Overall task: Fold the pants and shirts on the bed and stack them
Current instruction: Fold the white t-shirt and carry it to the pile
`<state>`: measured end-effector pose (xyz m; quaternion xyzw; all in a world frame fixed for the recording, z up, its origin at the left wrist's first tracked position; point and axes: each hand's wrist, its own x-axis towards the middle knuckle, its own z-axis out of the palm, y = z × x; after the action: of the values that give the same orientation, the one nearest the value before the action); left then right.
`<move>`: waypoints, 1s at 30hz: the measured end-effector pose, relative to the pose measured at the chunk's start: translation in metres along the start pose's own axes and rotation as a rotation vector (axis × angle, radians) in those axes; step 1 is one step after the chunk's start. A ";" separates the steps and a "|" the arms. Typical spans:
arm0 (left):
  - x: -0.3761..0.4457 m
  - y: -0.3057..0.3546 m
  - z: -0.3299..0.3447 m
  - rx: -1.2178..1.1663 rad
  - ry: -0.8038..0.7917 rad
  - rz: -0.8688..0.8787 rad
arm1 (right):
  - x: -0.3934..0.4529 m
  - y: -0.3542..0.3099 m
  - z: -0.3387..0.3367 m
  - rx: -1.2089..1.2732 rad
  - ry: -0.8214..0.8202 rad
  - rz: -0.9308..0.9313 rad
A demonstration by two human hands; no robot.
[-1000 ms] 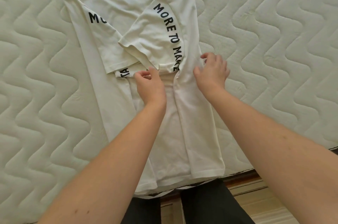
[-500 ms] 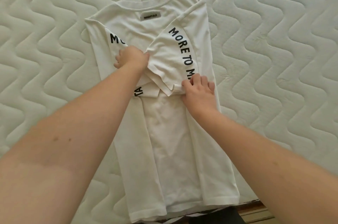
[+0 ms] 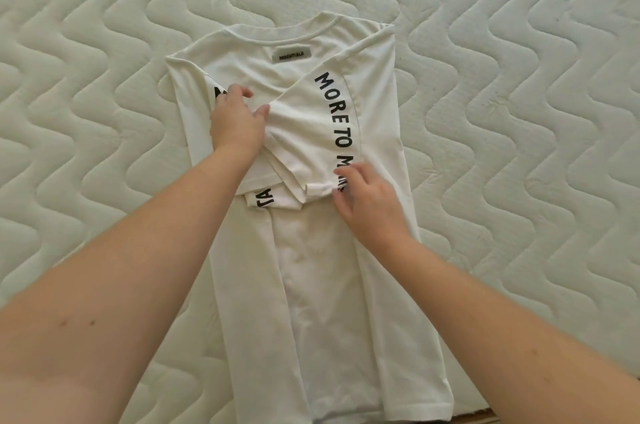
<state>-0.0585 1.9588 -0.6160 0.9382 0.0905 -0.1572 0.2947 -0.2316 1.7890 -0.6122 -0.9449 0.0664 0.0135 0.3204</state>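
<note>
A white T-shirt (image 3: 322, 285) with black lettering lies on the quilted mattress (image 3: 519, 111), collar away from me, both sides and sleeves folded inward. My left hand (image 3: 237, 123) rests flat on the left folded sleeve, its thumb at the edge of the right sleeve (image 3: 311, 132). Lower down, my right hand (image 3: 370, 205) has its fingers curled at the hem of the right sleeve, where the cloth is bunched; they seem to pinch that hem. A grey label (image 3: 291, 56) shows under the collar.
The pale quilted mattress surrounds the shirt on the left, right and far sides. Its near edge and a strip of wooden floor (image 3: 485, 418) show at the bottom right. No other garment is in view.
My left hand slid from the shirt's middle up onto the left sleeve. My right hand moved left onto the right sleeve's hem. The view shifted so the shirt sits lower in frame.
</note>
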 end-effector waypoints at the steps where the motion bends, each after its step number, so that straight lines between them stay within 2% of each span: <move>1: 0.000 0.001 0.003 0.079 0.020 0.053 | 0.000 0.006 -0.002 0.008 0.070 0.046; 4: -0.002 0.011 0.015 0.148 0.052 0.232 | 0.007 0.029 -0.014 0.012 0.168 0.249; 6: 0.001 0.025 0.026 0.125 -0.016 0.314 | 0.021 0.049 -0.022 0.034 0.125 0.423; 9: 0.009 0.053 0.047 0.156 -0.096 0.420 | 0.052 0.070 -0.033 0.189 -0.008 0.589; 12: 0.022 0.085 0.065 0.149 -0.134 0.487 | 0.081 0.084 -0.038 0.289 -0.117 0.681; 15: 0.041 0.122 0.080 0.197 -0.136 0.532 | 0.097 0.098 -0.037 0.321 -0.134 0.726; 18: 0.059 0.156 0.091 0.235 -0.173 0.500 | 0.104 0.108 -0.033 0.372 -0.127 0.774; 23: 0.078 0.195 0.114 0.331 -0.366 0.285 | 0.110 0.115 -0.030 0.327 -0.164 0.792; 26: 0.090 0.202 0.119 0.247 -0.360 0.240 | 0.113 0.120 -0.030 0.336 -0.201 0.792; 30: 0.101 0.192 0.121 0.011 -0.261 0.161 | 0.112 0.121 -0.029 0.358 -0.238 0.780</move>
<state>0.0572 1.7406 -0.6439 0.9157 -0.0248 -0.2540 0.3105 -0.1377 1.6638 -0.6697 -0.7707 0.3820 0.2302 0.4551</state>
